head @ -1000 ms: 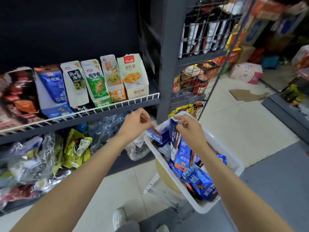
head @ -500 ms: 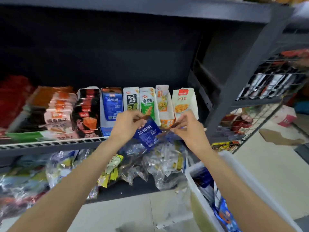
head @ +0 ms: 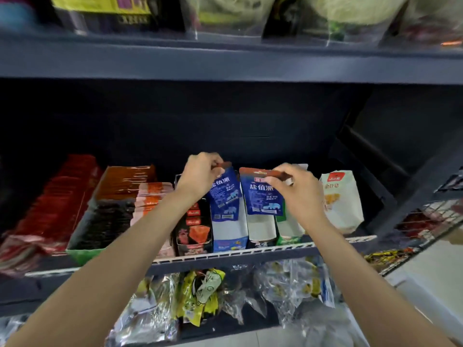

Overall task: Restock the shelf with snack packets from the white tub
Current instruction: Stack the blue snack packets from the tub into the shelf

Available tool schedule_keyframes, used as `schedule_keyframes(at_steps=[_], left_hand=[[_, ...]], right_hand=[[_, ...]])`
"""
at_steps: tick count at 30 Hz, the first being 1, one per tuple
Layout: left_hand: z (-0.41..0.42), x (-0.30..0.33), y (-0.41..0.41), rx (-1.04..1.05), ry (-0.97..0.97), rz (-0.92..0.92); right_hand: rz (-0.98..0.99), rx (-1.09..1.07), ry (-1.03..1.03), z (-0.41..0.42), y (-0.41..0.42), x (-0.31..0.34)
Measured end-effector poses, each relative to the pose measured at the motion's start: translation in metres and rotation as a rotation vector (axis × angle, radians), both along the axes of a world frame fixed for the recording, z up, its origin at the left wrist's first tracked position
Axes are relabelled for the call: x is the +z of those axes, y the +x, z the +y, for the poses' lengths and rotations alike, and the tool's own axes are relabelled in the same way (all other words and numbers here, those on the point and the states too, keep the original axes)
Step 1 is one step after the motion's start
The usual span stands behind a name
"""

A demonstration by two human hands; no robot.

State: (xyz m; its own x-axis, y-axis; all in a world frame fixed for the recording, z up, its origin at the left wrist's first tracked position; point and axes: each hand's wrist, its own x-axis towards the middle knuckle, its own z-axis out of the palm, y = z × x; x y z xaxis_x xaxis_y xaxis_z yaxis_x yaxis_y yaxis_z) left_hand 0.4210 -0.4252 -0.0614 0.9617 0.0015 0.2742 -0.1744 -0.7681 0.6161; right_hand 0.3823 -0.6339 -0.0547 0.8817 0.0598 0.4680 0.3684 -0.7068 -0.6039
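My left hand (head: 199, 175) pinches the top of a blue snack packet (head: 224, 194) above the blue-and-white display box (head: 229, 234) on the middle shelf (head: 225, 257). My right hand (head: 299, 190) pinches the top of a second blue packet (head: 263, 199), held upright just right of the first, over the neighbouring box (head: 261, 230). Both packets hang with their lower edges inside or just above the boxes. The white tub is out of view.
Left on the shelf stand a dark snack box (head: 191, 230), pink packets (head: 150, 201), a green tray of dark packets (head: 110, 211) and red packets (head: 50, 209). A white pouch (head: 340, 199) stands right. Foil bags (head: 205, 294) fill the lower shelf; a wire rack (head: 431, 216) is far right.
Both hands rose from the tub to the middle shelf, each carrying a blue packet. The view tilted up, so the tub dropped out of sight.
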Motion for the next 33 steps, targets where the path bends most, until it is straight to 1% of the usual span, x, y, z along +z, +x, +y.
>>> schedule_keyframes(at_steps=[4, 8, 10, 12, 15, 17, 19, 21, 24, 26, 29, 33], left_hand=[[-0.011, -0.018, 0.016, -0.041, 0.079, 0.067], [-0.021, -0.034, 0.025, -0.122, 0.324, 0.124], [-0.021, -0.042, 0.030, -0.155, 0.413, 0.135], [-0.019, -0.050, 0.033, -0.178, 0.501, 0.092], [-0.010, -0.057, 0.035, -0.163, 0.588, -0.043], [0.000, -0.060, 0.034, -0.113, 0.550, -0.102], [0.012, -0.061, 0.031, -0.025, 0.468, -0.123], [0.021, -0.061, 0.028, 0.034, 0.407, -0.095], [0.031, -0.063, 0.026, 0.035, 0.341, -0.048], [0.035, -0.061, 0.024, 0.023, 0.206, -0.046], [0.039, -0.054, 0.019, 0.036, -0.066, -0.047], [0.043, -0.046, 0.012, -0.015, -0.285, -0.038]], right_hand=[[0.074, 0.046, 0.120, 0.006, 0.006, -0.002], [0.115, 0.058, 0.255, 0.004, 0.011, -0.007], [0.124, 0.065, 0.292, 0.002, 0.013, -0.010], [0.131, 0.067, 0.291, 0.001, 0.014, -0.014], [0.150, 0.080, 0.332, 0.000, 0.016, -0.018], [0.174, 0.093, 0.369, 0.002, 0.017, -0.020], [0.189, 0.112, 0.390, 0.008, 0.021, -0.022], [0.210, 0.126, 0.402, 0.015, 0.025, -0.026], [0.246, 0.160, 0.400, 0.029, 0.032, -0.031], [0.249, 0.176, 0.369, 0.039, 0.040, -0.034], [0.252, 0.172, 0.332, 0.052, 0.051, -0.033], [0.253, 0.195, 0.325, 0.061, 0.063, -0.031]])
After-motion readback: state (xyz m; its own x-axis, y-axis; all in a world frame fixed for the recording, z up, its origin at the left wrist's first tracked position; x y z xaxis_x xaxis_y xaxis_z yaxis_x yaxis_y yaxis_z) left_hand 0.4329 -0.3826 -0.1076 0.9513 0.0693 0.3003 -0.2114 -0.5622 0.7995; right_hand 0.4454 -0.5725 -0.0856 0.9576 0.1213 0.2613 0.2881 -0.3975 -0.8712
